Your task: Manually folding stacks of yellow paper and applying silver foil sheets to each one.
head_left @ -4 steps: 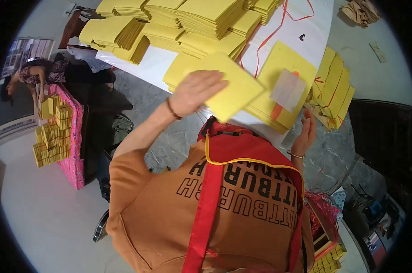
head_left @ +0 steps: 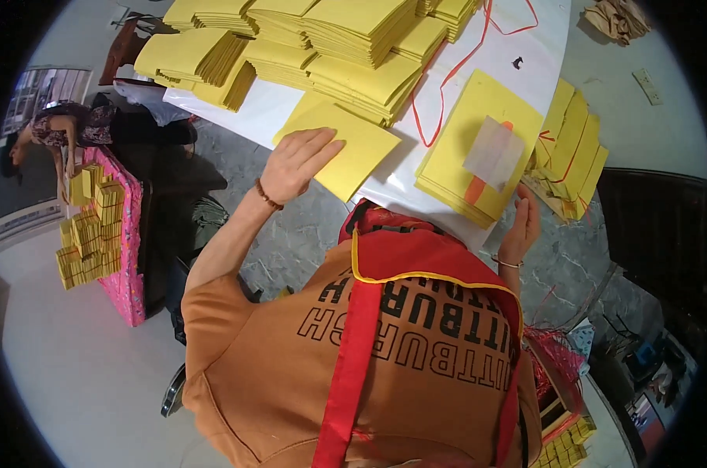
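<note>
My left hand [head_left: 300, 164] grips a yellow paper sheet [head_left: 357, 152] by its left side, fingers stretched over the top and the thumb hidden. The sheet lies over a yellow pile [head_left: 305, 109] at the table's near edge. To the right is a neat stack of yellow paper [head_left: 478, 101] with a pale translucent patch [head_left: 494, 154] and an orange strip [head_left: 475, 189] on top. My right hand [head_left: 522, 226] is beside that stack's near right corner, fingers extended and holding nothing visible. Whether it touches the stack I cannot tell.
Several folded yellow stacks [head_left: 353, 35] fill the back of the white table [head_left: 517, 35], near a loose red ribbon [head_left: 451, 74]. Tied yellow bundles [head_left: 568, 148] stand beyond its right edge. Far left, another person [head_left: 76, 129] stands by a pink-covered table [head_left: 127, 288] with yellow bundles.
My left hand has moved left with the yellow sheet, from near the right stack to over the left pile. My right hand has hardly moved.
</note>
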Tool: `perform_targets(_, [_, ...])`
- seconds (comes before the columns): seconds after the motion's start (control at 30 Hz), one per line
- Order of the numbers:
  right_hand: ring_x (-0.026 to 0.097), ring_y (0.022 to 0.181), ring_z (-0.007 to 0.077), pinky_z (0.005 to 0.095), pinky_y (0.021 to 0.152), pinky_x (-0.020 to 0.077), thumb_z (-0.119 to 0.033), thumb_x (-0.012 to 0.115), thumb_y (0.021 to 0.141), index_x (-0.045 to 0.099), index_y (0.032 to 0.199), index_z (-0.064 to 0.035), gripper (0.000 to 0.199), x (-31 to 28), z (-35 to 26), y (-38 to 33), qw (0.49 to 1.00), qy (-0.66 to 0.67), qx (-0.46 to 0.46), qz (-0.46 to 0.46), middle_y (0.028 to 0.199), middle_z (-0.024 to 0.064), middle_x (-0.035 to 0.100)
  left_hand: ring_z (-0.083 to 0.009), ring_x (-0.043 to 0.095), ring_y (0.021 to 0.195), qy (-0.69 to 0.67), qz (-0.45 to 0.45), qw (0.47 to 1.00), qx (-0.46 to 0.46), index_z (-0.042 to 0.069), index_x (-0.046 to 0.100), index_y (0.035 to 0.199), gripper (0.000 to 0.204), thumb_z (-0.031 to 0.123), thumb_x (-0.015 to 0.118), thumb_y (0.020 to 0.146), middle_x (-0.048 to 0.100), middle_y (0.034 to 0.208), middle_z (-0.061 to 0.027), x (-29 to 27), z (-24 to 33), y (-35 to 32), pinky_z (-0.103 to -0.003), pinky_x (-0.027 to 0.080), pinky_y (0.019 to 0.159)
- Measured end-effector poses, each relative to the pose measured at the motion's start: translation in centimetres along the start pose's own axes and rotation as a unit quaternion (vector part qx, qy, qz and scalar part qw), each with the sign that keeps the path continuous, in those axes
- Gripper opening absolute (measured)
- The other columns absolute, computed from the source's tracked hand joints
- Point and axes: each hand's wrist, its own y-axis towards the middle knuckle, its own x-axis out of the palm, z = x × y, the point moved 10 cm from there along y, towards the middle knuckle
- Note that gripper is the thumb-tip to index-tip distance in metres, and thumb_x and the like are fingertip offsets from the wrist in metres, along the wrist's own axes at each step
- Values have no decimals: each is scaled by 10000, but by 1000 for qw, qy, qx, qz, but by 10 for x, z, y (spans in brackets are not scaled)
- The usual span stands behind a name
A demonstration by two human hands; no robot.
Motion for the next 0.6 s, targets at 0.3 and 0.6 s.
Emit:
perform_targets(0.3, [542, 1016, 150, 305, 922, 402, -180, 436, 961, 579, 1120, -4, 277, 14, 2, -2, 997, 68, 8, -22, 1067, 71, 606, -246, 500, 1106, 49, -123, 991, -33, 112, 509, 1235, 462, 90, 494, 774, 533, 1202, -97, 73, -42, -24, -372, 389, 928])
perform_targets(0.6, [552, 964, 142, 276, 857, 421, -131, 491, 929, 606, 1066, -3, 220, 3, 4, 6, 1000, 17, -19, 10, 1021, 66, 617, -325, 310, 1278, 65, -214, 965, -136, 66, 286, 1385, 651, 49, 483, 765, 284, 1419, -174, 115, -32, -46, -451, 271, 1044])
